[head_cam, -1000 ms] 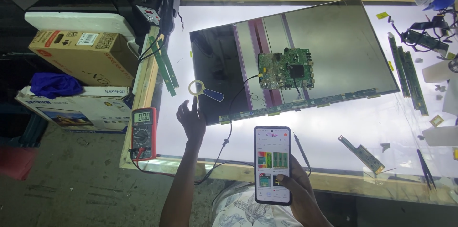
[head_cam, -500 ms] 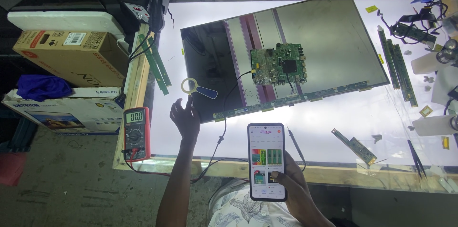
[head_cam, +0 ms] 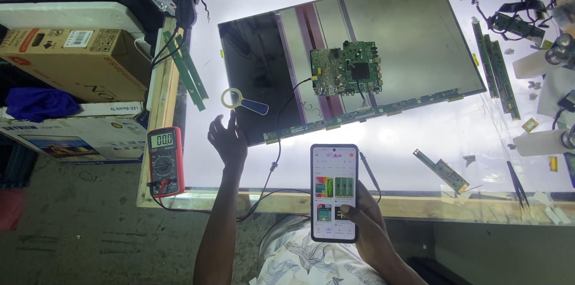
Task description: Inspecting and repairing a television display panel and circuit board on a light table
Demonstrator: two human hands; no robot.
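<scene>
My right hand (head_cam: 366, 220) holds a smartphone (head_cam: 333, 192) upright over the near table edge, its lit screen showing small pictures. My left hand (head_cam: 228, 139) rests on the lit table with fingers apart, just below a blue-handled magnifying glass (head_cam: 242, 101) and touching nothing else. Behind them lies a large flat display panel (head_cam: 413, 27), back side up, tilted on the table. A green circuit board (head_cam: 346, 69) sits on the panel, with a black cable running from it towards the near edge.
A red multimeter (head_cam: 164, 160) with leads lies at the table's left corner. Cardboard boxes (head_cam: 72, 63) and a blue cloth (head_cam: 39, 104) stand left of the table. Narrow green circuit strips (head_cam: 497, 69), tweezers (head_cam: 518, 183) and small parts lie to the right.
The view has shifted slightly. My left hand has stayed below the magnifying glass. The phone remains in my right hand.
</scene>
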